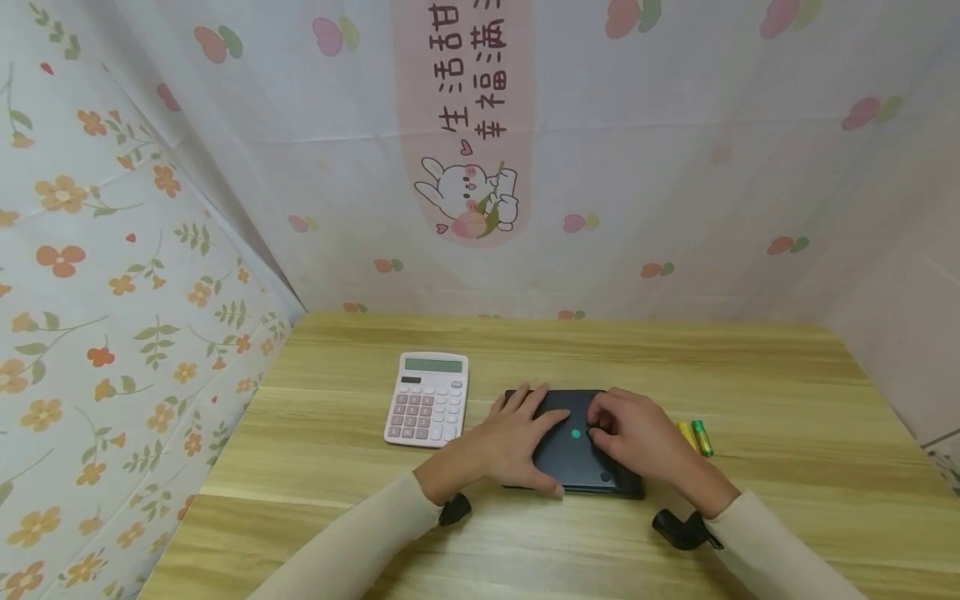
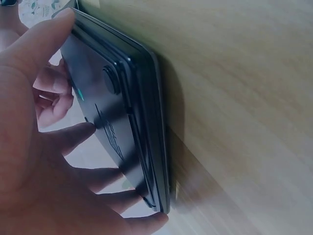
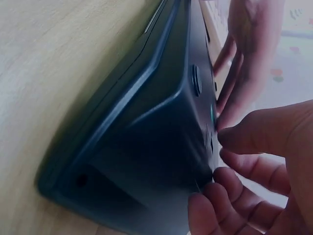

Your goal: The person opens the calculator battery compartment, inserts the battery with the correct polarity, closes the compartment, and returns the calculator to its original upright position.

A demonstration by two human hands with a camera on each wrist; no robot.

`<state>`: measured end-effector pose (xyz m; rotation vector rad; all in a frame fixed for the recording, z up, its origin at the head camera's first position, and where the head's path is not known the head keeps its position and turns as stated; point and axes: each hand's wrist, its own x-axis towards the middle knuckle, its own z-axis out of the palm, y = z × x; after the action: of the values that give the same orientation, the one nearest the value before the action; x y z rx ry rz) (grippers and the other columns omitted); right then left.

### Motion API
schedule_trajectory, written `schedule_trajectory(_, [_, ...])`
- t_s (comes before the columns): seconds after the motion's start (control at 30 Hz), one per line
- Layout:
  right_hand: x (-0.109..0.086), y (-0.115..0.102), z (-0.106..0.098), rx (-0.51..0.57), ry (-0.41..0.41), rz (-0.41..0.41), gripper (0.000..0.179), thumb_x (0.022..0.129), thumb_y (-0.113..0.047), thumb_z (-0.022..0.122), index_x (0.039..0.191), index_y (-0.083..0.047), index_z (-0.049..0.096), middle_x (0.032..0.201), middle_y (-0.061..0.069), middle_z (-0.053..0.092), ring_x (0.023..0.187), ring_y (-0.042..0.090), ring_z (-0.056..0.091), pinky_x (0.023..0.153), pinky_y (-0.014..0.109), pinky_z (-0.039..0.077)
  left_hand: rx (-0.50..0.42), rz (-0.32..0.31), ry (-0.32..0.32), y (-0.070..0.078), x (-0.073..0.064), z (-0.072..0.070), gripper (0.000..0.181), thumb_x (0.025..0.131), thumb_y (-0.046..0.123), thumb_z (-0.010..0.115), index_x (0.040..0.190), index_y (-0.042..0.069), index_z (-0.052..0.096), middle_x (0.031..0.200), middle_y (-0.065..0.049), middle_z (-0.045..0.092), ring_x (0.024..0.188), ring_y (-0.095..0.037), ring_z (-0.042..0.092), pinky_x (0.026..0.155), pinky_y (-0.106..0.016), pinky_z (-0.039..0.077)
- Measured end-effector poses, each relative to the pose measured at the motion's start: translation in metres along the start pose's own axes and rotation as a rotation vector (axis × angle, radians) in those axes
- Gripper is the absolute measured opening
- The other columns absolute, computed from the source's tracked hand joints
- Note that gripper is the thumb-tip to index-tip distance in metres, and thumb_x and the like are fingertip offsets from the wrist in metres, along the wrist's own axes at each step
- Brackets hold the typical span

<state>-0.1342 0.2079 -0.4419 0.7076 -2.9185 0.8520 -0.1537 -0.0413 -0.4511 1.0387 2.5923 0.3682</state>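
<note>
A dark, flat device (image 1: pixel 572 462), apparently a desk calculator lying face down, rests on the table with its underside up. It bears a green dot (image 1: pixel 576 433) and a round rubber foot (image 2: pixel 111 80). My left hand (image 1: pixel 510 446) lies across its left part, fingers spread and mostly straight, the thumb at the near edge. Over the right part, my right hand (image 1: pixel 643 433) has curled fingers, with fingertips touching the underside. In the right wrist view the right thumb (image 3: pixel 239 139) comes close to the index fingertip; nothing shows between them.
To the left lies a pink and white calculator (image 1: pixel 427 400), keys up. Two small batteries, a yellow one (image 1: pixel 687 435) and a green one (image 1: pixel 702 437), lie side by side just right of the right hand. Patterned cloth (image 1: pixel 637 167) hangs behind the wooden table (image 1: pixel 787 400).
</note>
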Motion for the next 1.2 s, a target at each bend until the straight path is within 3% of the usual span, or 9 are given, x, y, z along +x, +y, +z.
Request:
schedule_trajectory(0.37, [0.005,-0.005,0.007,-0.019,-0.022,0.095,0.021,0.091,-0.007,0.080,0.086,-0.016,0.062,0.082,-0.002,0.052,0.069,0.013,0.047,0.063,0.032,0.041,-0.020,-0.038,-0.018,0.005,0.004,0.001,0.109,0.087,0.072,0.082,0.175,0.028,0.034,0.183,-0.017,0.011,0.168,-0.043,0.007,0.128,-0.071,0.019])
schedule_trajectory(0.57, [0.007,-0.010,0.006,-0.002,-0.065,0.237,0.026,0.093,-0.018,0.080,0.087,-0.012,0.055,0.083,0.004,0.050,0.066,0.020,0.047,0.061,0.035,0.038,-0.025,-0.051,-0.020,0.006,0.003,0.000,0.108,0.087,0.070,0.082,0.175,0.029,0.034,0.184,-0.016,0.010,0.168,-0.042,0.007,0.125,-0.072,0.025])
schedule_trajectory(0.8, [0.014,-0.015,-0.001,-0.032,-0.187,0.374,0.037,0.098,-0.034,0.077,0.104,-0.004,0.055,0.098,0.017,0.053,0.068,0.030,0.054,0.060,0.039,0.045,-0.032,-0.060,-0.023,0.006,0.003,0.000,0.108,0.087,0.070,0.083,0.175,0.030,0.033,0.184,-0.015,0.010,0.169,-0.040,0.006,0.125,-0.070,0.028])
schedule_trajectory(1.03, [0.016,-0.016,0.001,-0.119,-0.218,0.378,0.061,0.100,-0.038,0.074,0.135,0.009,0.056,0.116,0.032,0.057,0.070,0.034,0.058,0.061,0.044,0.050,-0.052,-0.065,-0.031,0.007,0.002,-0.001,0.110,0.087,0.068,0.085,0.175,0.030,0.032,0.184,-0.014,0.008,0.169,-0.040,0.004,0.125,-0.070,0.028])
schedule_trajectory(1.2, [0.018,-0.016,0.005,-0.155,-0.212,0.386,0.070,0.099,-0.038,0.072,0.141,0.014,0.053,0.122,0.036,0.057,0.074,0.037,0.061,0.064,0.047,0.052,-0.050,-0.064,-0.039,0.007,0.003,0.000,0.109,0.087,0.069,0.084,0.175,0.031,0.032,0.184,-0.013,0.007,0.169,-0.039,0.004,0.125,-0.069,0.028])
